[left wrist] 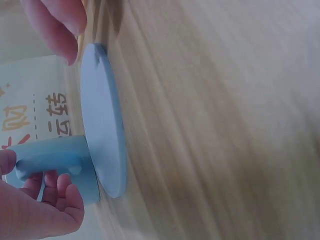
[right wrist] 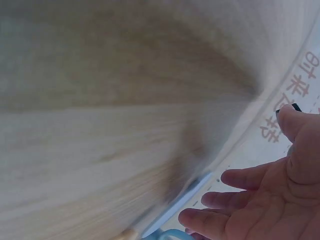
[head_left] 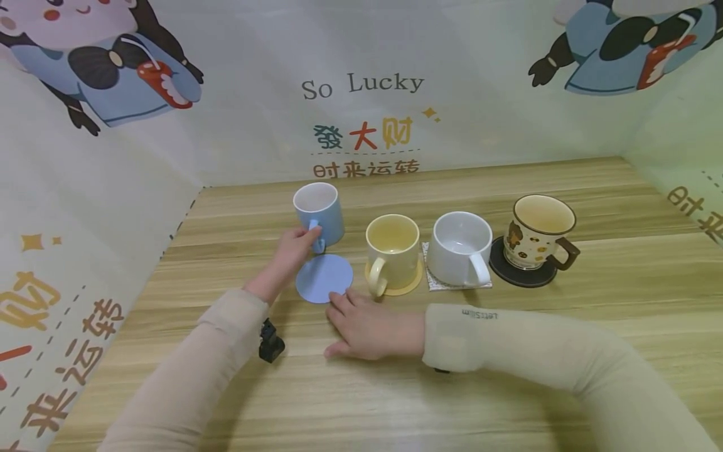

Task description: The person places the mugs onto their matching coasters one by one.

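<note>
A light blue mug (head_left: 330, 213) stands at the left end of a row of mugs, its handle turned toward the front. My left hand (head_left: 288, 256) grips that handle, with the thumb on top and the fingers curled beneath it in the left wrist view. In front of the mug lies a round blue coaster (head_left: 323, 279), flat on the table. My right hand (head_left: 364, 328) is palm down over the table, fingers spread, its fingertips at the coaster's right front edge. The right wrist view shows those fingers extended, with nothing held.
A yellow mug (head_left: 393, 245) sits on a yellow coaster (head_left: 415, 282), a white mug (head_left: 459, 251) on a square patterned coaster (head_left: 437, 284). Farther right, a cream patterned mug (head_left: 536, 235) rests on a black coaster (head_left: 528, 279). A printed backdrop (head_left: 254, 138) borders the wooden table.
</note>
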{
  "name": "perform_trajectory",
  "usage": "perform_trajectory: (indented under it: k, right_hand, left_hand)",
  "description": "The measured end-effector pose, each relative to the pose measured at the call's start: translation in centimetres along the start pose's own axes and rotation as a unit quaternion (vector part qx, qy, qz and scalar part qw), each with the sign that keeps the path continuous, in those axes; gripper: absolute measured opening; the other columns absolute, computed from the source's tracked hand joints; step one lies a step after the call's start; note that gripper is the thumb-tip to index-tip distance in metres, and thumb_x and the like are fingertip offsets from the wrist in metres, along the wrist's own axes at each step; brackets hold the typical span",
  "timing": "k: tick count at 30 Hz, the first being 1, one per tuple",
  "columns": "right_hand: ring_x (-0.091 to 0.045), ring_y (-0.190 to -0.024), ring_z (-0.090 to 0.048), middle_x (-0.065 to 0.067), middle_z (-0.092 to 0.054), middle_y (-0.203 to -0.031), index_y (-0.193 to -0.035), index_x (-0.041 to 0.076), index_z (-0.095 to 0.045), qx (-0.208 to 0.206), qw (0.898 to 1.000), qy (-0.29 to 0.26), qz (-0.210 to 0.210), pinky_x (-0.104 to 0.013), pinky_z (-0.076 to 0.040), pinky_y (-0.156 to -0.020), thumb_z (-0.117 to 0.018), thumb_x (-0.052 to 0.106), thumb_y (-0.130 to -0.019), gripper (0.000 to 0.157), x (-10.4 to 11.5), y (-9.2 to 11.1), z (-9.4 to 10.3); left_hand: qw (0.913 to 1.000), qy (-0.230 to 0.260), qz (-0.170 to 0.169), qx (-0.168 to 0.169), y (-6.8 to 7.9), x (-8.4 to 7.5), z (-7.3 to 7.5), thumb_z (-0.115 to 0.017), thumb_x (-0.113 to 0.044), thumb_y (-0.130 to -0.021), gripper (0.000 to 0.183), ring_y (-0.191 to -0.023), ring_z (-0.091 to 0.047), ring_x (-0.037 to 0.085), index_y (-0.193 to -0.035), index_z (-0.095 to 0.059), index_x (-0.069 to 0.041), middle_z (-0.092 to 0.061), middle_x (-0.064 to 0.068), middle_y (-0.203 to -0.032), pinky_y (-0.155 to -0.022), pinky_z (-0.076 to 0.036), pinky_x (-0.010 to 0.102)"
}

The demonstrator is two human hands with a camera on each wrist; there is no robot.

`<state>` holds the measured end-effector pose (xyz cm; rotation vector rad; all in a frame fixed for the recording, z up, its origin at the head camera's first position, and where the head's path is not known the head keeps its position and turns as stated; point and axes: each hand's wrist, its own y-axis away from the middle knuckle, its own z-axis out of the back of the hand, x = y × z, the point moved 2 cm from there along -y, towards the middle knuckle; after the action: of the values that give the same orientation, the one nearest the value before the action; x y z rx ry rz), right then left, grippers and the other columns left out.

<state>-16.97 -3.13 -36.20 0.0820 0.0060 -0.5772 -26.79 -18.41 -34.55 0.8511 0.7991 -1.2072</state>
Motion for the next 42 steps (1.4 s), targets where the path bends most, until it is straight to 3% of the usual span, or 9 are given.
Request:
perform_trajectory:
  k: [3,14,20,25,30,36,42]
  right_hand:
    - [-0.039,-0.127,-0.036,-0.021,-0.036,-0.140,-0.134,-0.002,-0.041,0.004,1.000,-0.001,-0.011,-0.040,-0.026,-0.108,-0.041,0.055,-0.091,0.072,-0.1,-0.3,-0.2]
    - [-0.034,-0.131,-0.033,-0.020,-0.033,-0.143,-0.136,-0.001,-0.040,0.033,0.998,-0.038,-0.036,-0.037,-0.026,-0.109,-0.041,0.055,-0.091,0.072,-0.4,-0.8,-0.4]
    - [-0.033,-0.131,-0.033,-0.020,-0.035,-0.142,-0.135,-0.001,-0.040,0.034,0.998,-0.031,-0.037,-0.036,-0.025,-0.109,-0.041,0.054,-0.091,0.070,-0.6,-0.9,-0.4]
    - [-0.033,-0.130,-0.034,-0.020,-0.035,-0.141,-0.134,-0.002,-0.042,0.028,0.999,-0.023,-0.033,-0.035,-0.026,-0.109,-0.042,0.053,-0.091,0.070,-0.6,-1.0,-0.4]
    - [-0.034,-0.131,-0.033,-0.020,-0.033,-0.143,-0.135,-0.002,-0.040,0.034,0.999,-0.010,-0.036,-0.035,-0.025,-0.109,-0.040,0.054,-0.092,0.071,-0.5,-1.2,-0.5]
    - [-0.033,-0.132,-0.032,-0.020,-0.031,-0.144,-0.136,-0.001,-0.039,0.042,0.998,-0.004,-0.047,-0.035,-0.025,-0.110,-0.040,0.054,-0.092,0.071,-0.6,-1.6,-0.8]
    - [-0.032,-0.126,-0.040,-0.020,-0.040,-0.136,-0.131,-0.002,-0.045,0.013,0.999,0.013,-0.037,-0.035,-0.029,-0.107,-0.044,0.052,-0.091,0.067,-0.5,-1.7,-0.8]
  left_hand:
    - [0.9997,0.008,-0.011,-0.018,-0.1,-0.1,-0.2,-0.050,-0.025,-0.093,0.032,-0.070,-0.040,0.014,-0.085,-0.056,0.005,-0.042,-0.001,-0.067,-0.064,-0.035,0.024]
    - [0.9983,0.048,0.004,-0.032,-0.4,-0.1,-0.7,-0.051,-0.024,-0.093,0.027,-0.074,-0.042,0.013,-0.082,-0.055,0.000,-0.047,-0.001,-0.072,-0.067,-0.036,0.022]
    - [0.9923,0.122,0.019,-0.009,-0.7,0.2,-0.7,-0.052,-0.021,-0.093,0.023,-0.060,-0.041,0.007,-0.076,-0.052,-0.004,-0.044,-0.005,-0.063,-0.060,-0.037,0.019]
    - [0.9867,0.158,0.038,0.004,-0.8,0.3,-0.6,-0.052,-0.021,-0.093,0.023,-0.061,-0.046,0.007,-0.076,-0.052,-0.006,-0.051,-0.005,-0.068,-0.064,-0.041,0.022]
    - [0.9850,0.168,0.035,0.013,-0.9,0.4,-0.6,-0.050,-0.023,-0.094,0.026,-0.059,-0.046,0.007,-0.076,-0.052,-0.004,-0.051,-0.004,-0.065,-0.062,-0.042,0.022]
    - [0.9802,0.194,0.031,0.021,-0.5,0.3,-0.6,-0.045,-0.025,-0.097,0.029,-0.061,-0.049,0.004,-0.089,-0.054,0.001,-0.051,-0.005,-0.069,-0.057,-0.043,0.017]
    - [0.9795,0.201,0.009,-0.005,-0.9,0.8,-0.8,-0.049,-0.025,-0.095,0.030,-0.059,-0.050,0.005,-0.088,-0.056,0.003,-0.051,-0.001,-0.070,-0.054,-0.046,0.016]
